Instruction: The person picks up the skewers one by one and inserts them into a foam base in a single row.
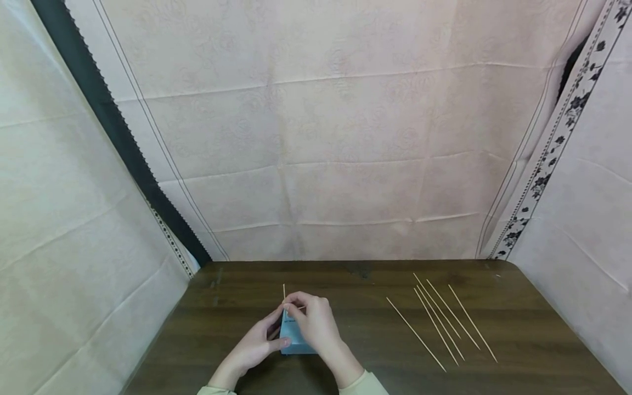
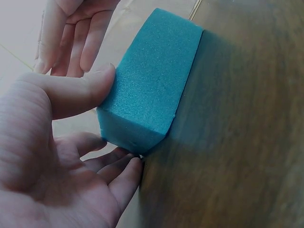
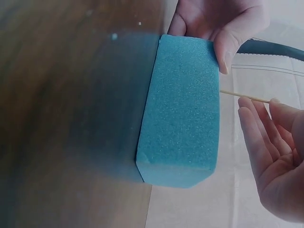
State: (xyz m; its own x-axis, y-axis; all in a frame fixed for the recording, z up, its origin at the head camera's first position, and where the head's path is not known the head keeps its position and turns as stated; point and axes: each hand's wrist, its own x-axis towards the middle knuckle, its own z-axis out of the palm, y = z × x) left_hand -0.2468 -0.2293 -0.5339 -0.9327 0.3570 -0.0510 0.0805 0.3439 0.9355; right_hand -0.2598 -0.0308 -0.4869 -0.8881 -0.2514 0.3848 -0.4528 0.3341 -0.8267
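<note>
With right hand angled inward, pinches slim pale wooden stick beside blue foam block gripped by left hand.

Soft light on the cloth beyond the hands; shadow on the counter just below them; both wrist views hazy and dimmer, the counter's grain blurred; pale glare beside the hands in the left one.
</note>
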